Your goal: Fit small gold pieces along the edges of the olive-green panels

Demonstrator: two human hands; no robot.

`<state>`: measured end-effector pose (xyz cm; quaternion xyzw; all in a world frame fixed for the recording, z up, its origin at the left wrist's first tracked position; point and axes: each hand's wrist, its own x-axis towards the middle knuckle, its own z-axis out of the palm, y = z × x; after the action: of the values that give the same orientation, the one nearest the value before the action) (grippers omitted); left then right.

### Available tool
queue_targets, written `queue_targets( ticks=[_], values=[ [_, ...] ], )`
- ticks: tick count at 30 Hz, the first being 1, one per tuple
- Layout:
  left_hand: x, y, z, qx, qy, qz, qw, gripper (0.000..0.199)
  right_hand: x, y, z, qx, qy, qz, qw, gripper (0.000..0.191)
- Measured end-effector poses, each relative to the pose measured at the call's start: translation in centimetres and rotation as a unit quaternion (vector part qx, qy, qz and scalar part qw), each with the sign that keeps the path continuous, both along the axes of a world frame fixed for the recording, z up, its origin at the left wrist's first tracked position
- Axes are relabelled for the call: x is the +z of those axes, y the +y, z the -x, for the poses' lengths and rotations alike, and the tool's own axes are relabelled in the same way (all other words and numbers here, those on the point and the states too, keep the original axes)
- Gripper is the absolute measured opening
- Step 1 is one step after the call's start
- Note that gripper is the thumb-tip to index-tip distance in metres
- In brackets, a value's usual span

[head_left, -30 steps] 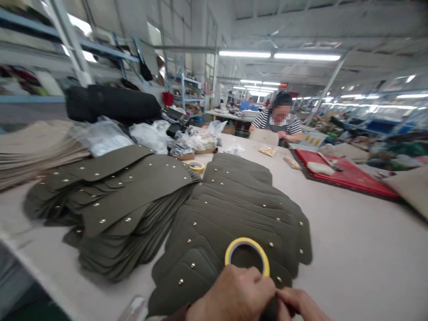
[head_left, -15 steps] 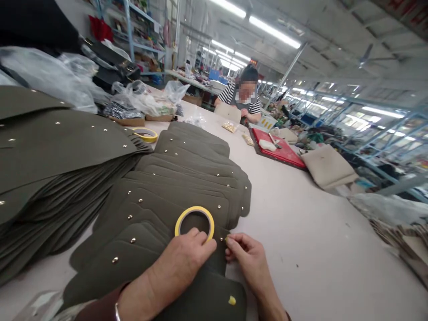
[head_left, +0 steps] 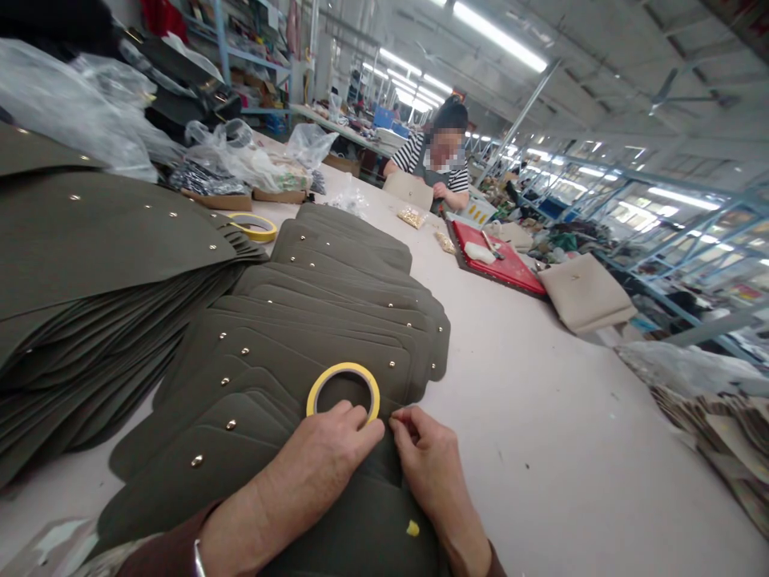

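Note:
My left hand (head_left: 328, 445) grips a roll of yellow tape (head_left: 372, 383) above dark olive panels (head_left: 312, 320) fanned out on the table. Its fingers close over the roll's near edge. My right hand (head_left: 429, 449) is pinched at the right edge of a panel, close to the roll. Whatever lies between those fingertips is too small to make out. Small shiny metal studs (head_left: 231, 425) dot the panels. On the nearest panel sits a scrap of yellow tape (head_left: 412, 528).
More olive panels (head_left: 114, 240) are stacked at left, near another tape roll (head_left: 255, 227). Plastic bags (head_left: 240, 160) lie behind. A person (head_left: 441, 160) works across the table (head_left: 541, 417). A red board (head_left: 498, 260) and a beige piece (head_left: 585, 292) lie at right.
The view has shifted slightly. My right fingertips have moved left over the panel edge, covering the stud and the yellow bit that showed there. My left hand still holds the roll.

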<state>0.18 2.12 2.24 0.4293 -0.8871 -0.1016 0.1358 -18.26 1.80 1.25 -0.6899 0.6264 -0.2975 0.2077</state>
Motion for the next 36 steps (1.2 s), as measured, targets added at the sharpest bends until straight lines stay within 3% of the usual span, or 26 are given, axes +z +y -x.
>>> queue_targets(
  ticks=[4, 7, 11, 15, 20, 24, 26, 30, 33, 36],
  values=[
    [0.2, -0.1, -0.1, 0.010, -0.008, -0.007, 1.000, 0.015, -0.2, 0.7, 0.8, -0.037, -0.019, -0.001, 0.999, 0.012],
    [0.5, -0.2, -0.1, 0.019, -0.015, -0.029, 0.999, 0.015, -0.3, 1.3, 1.3, 0.000, -0.038, -0.003, 0.999, 0.017],
    [0.5, -0.2, -0.1, 0.020, -0.011, -0.044, 0.999, 0.018, -0.8, 1.3, 1.0, 0.028, 0.017, 0.071, 0.997, 0.017],
    [0.3, -0.2, -0.2, 0.018, 0.014, -0.038, 0.999, 0.020, -1.1, 0.4, 0.3, 0.016, 0.057, 0.092, 0.994, 0.018],
    [0.2, -0.3, -1.0, 0.022, 0.105, 0.011, 0.994, 0.017, -0.1, 0.4, 0.3, 0.053, 0.065, 0.017, 0.996, 0.014],
    [0.1, -0.6, -2.0, -0.004, 0.235, 0.099, 0.967, 0.019, 1.3, 1.0, 0.7, 0.117, 0.051, -0.054, 0.990, 0.012],
    [-0.1, -0.6, -2.4, -0.022, 0.256, 0.121, 0.959, 0.024, 1.9, 1.1, 0.7, 0.122, 0.014, -0.019, 0.992, 0.012],
    [-0.1, -0.4, -2.4, -0.017, 0.206, 0.124, 0.971, 0.041, 2.5, 1.0, 0.0, 0.138, -0.081, 0.130, 0.978, 0.022],
    [0.0, -0.3, -2.1, -0.011, 0.187, 0.116, 0.975, 0.039, 2.5, 0.8, -0.8, 0.190, -0.056, 0.203, 0.959, 0.030],
    [0.1, -0.3, -1.9, -0.019, 0.198, 0.100, 0.975, 0.033, 2.4, 0.5, -1.4, 0.216, -0.015, 0.254, 0.942, 0.021]
  ],
)
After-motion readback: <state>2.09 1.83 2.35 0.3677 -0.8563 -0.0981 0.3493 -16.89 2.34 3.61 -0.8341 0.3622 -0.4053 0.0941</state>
